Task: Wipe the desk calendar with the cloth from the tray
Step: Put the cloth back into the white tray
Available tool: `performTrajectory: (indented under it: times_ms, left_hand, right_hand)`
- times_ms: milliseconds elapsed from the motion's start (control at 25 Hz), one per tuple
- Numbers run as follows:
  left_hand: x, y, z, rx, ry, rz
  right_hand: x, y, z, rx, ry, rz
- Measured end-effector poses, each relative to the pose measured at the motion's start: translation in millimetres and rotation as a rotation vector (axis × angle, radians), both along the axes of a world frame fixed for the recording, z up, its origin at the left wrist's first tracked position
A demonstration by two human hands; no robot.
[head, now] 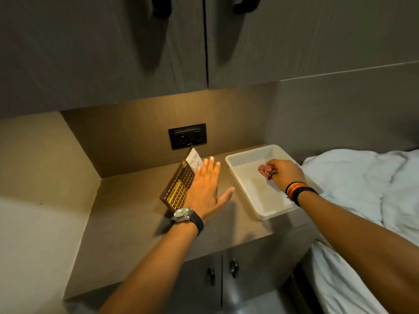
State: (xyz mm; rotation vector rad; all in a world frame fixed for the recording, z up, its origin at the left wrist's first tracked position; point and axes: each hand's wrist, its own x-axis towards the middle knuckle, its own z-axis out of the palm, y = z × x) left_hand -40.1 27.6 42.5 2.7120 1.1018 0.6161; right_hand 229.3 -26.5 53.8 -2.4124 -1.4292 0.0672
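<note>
Brown-and-gold desk calendar with white upper page [179, 182]: propped tilted on the grey-brown wood-grain bench [127, 214], left of centre, below the black wall socket plate [187, 135]. Left hand [205, 189]: spread flat, fingers [212, 165] open and extended, overlapping the calendar's right edge; contact cannot be confirmed. Silver wristwatch on black strap [184, 215] at the left wrist. Small reddish crumpled cloth [265, 170]: inside the white rectangular plastic tray [244, 189], toward its far end. Right hand [286, 173]: reached into the tray, fingers closed around the cloth. Striped black, red and orange wristbands [298, 191] at the right wrist. Tray: flat on the bench, just right of the calendar, apart from it. White rumpled bedding [362, 182]: further right, beside the bench. Grey cabinet doors with dark handles [158, 6]: above.
</note>
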Motion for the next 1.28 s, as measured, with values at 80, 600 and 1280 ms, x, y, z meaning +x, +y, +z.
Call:
performTrajectory:
  times_ms: [80,600,1280]
  left_hand:
    - [43.7,-18.8,-17.1,-0.142,-0.017,-0.006]
    - [96.4,-56.7,-68.6,-0.321,0.051,0.098]
    - [-22.5,-50.3,-60.5,-0.574,-0.885,0.928]
  right_hand:
    - [9.7,-4.6,-10.1,-0.048,-0.055,0.083]
    - [7.1,-3.0,-55.4,-0.596,0.016,0.394]
    - [-124.0,183.3,-8.8,-0.161,0.752,0.396]
